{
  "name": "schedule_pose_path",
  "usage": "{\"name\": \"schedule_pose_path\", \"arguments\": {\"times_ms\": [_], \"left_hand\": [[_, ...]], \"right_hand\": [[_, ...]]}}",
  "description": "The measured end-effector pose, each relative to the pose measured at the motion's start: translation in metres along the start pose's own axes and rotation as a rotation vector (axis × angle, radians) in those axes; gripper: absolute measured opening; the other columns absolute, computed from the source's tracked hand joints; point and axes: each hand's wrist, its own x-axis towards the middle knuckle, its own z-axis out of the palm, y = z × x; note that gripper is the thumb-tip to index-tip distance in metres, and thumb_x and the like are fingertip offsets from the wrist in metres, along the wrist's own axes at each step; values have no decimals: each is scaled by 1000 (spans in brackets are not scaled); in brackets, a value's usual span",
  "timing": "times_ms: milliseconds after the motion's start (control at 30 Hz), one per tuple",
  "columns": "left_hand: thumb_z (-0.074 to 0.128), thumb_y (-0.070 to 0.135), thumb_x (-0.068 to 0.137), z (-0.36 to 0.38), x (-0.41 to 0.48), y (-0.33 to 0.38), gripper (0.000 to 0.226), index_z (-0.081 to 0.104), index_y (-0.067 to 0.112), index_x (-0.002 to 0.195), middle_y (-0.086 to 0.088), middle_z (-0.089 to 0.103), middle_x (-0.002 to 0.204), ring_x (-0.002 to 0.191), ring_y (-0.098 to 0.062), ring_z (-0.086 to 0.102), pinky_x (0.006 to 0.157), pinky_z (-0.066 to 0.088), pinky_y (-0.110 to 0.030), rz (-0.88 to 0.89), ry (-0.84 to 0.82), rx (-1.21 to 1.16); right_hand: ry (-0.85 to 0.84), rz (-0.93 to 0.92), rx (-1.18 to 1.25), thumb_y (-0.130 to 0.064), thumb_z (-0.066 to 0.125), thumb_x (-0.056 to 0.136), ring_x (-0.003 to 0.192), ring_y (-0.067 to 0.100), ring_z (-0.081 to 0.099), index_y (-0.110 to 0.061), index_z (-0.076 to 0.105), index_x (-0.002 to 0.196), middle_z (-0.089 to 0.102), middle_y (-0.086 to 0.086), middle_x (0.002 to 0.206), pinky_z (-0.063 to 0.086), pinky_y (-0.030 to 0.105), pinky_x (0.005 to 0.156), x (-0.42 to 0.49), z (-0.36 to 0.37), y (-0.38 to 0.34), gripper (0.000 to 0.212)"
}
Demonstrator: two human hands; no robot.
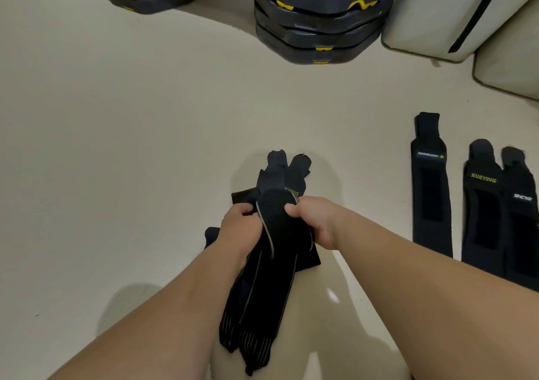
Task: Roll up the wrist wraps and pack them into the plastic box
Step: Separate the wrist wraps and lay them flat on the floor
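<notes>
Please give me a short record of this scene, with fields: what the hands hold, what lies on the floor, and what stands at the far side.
left hand: grips the bundle of wrist wraps, fingers closed on it
right hand: grips the same bundle
bundle: black, several unrolled wraps, ends hanging down
flat wraps: three, side by side on the floor, to the right
black-and-yellow stacks: two, far side
plastic box: cannot identify

A glossy cream floor (116, 117) carries two stacks of black-and-yellow cases (318, 26) at the far edge, with pale cushions (437, 15) to their right.
</notes>
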Motion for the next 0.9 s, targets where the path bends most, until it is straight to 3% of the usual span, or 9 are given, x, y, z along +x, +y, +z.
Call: {"name": "schedule_pose_path", "arguments": {"times_ms": [67, 167, 267, 367, 433, 500, 600, 767, 900], "left_hand": [[66, 20, 97, 0, -2, 5, 60, 48, 28, 153, -1, 70, 120, 102, -20, 71, 93, 62, -40, 33, -70, 85], [69, 14, 98, 4, -6, 4, 76, 32, 32, 162, 3, 77, 106, 99, -13, 72, 95, 59, -34, 85, -213, 147], [78, 31, 93, 3, 3, -5, 60, 48, 30, 145, 4, 76, 111, 104, -19, 73, 101, 58, -43, 46, -169, 146], [70, 33, 91, 2, 18, -10, 21, 66, 18, 106, -6, 76, 98, 91, -30, 73, 89, 62, -49, 102, 65, 287], [61, 15, 95, -2, 15, -2, 9, 62, 9, 90, -18, 72, 86, 73, -33, 69, 72, 64, -48, 33, 116, 160], [56, 12, 104, -11, 7, 9, 14, 61, 1, 96, -25, 72, 80, 62, -32, 65, 58, 60, -42, -67, 135, -13], [51, 14, 106, -31, -5, 25, 20, 59, -3, 112, -24, 74, 82, 61, -32, 67, 53, 63, -35, -112, 181, -146], [64, 26, 78, -60, -20, 27, 59, 46, 12, 133, -20, 67, 108, 91, -36, 71, 78, 61, -44, 54, 150, 17], [57, 35, 103, -64, -95, 71, 25, 66, 12, 102, -8, 69, 87, 77, -23, 67, 74, 59, -37, 149, -28, 66]], "right_hand": [[-7, -23, 65, -14, 59, 103, 102, 32, 76, -6, 65, 130, 77, 14, 116, 63, 42, 84, -7, -5, -4, 29], [-74, -69, 189, -12, 52, 99, 82, 27, 76, -2, 69, 120, 78, 11, 103, 59, 32, 68, -24, -17, -12, 28], [-138, -95, 179, -28, 58, 96, 73, 26, 72, -8, 74, 115, 77, 10, 94, 55, 33, 72, -44, -33, -16, 32], [-163, -72, 86, -36, 61, 104, 48, 15, 66, -11, 73, 91, 72, 3, 63, 53, 24, 55, -67, -47, -12, 30], [-120, -124, 52, -34, 64, 103, 61, 15, 73, -10, 73, 105, 80, 5, 82, 54, 23, 57, -75, -52, -9, 27], [-35, -218, 36, -34, 64, 103, 80, 18, 76, -9, 73, 117, 81, 9, 106, 55, 29, 70, -84, -51, -10, 29], [6, -270, 26, -37, 67, 102, 92, 24, 76, -12, 73, 116, 81, 8, 111, 57, 35, 78, -100, -41, -14, 29], [73, -438, -8, -38, 65, 103, 86, 24, 69, -16, 68, 105, 77, 6, 105, 60, 39, 77, -143, -18, -24, 23], [63, -481, -7, -32, 59, 107, 86, 25, 68, -11, 63, 111, 73, 8, 104, 61, 41, 76, -185, 3, -32, 22]]}}
